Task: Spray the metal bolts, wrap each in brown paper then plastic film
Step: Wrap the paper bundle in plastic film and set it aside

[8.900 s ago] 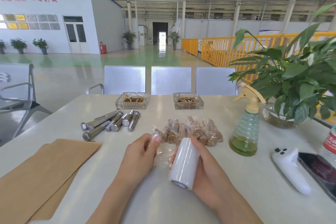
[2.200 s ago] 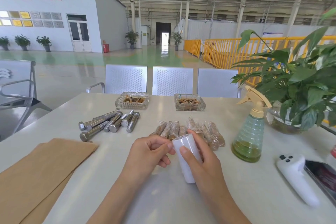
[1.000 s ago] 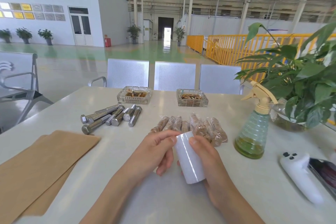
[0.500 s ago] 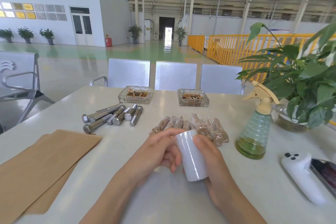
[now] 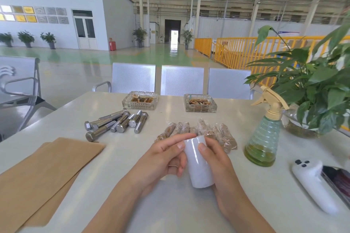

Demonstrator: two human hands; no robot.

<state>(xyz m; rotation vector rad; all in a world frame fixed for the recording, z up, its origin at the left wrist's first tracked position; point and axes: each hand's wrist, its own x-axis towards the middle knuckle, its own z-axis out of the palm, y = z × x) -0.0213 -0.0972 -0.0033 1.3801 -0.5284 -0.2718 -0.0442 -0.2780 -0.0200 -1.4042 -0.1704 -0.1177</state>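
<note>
My right hand (image 5: 217,161) grips a white roll of plastic film (image 5: 198,164), held nearly upright above the table. My left hand (image 5: 162,159) touches the roll's upper left edge with thumb and forefinger, the other fingers curled. Behind the roll lies a row of several wrapped bolts (image 5: 221,134) in brown paper and film. Several bare metal bolts (image 5: 117,123) lie in a heap to the left. Brown paper sheets (image 5: 43,172) lie at the near left. A green spray bottle (image 5: 264,142) stands to the right.
Two glass ashtrays (image 5: 139,100) (image 5: 200,103) sit at the table's far side before three metal chairs. A potted plant (image 5: 312,96) stands at the right. A white controller (image 5: 312,181) and a phone (image 5: 339,179) lie at the near right edge.
The roll has stayed in my right hand and tipped more upright over the last second. My left fingers have shifted along its top edge. The wrapped bolt seen much earlier now lies in the row.
</note>
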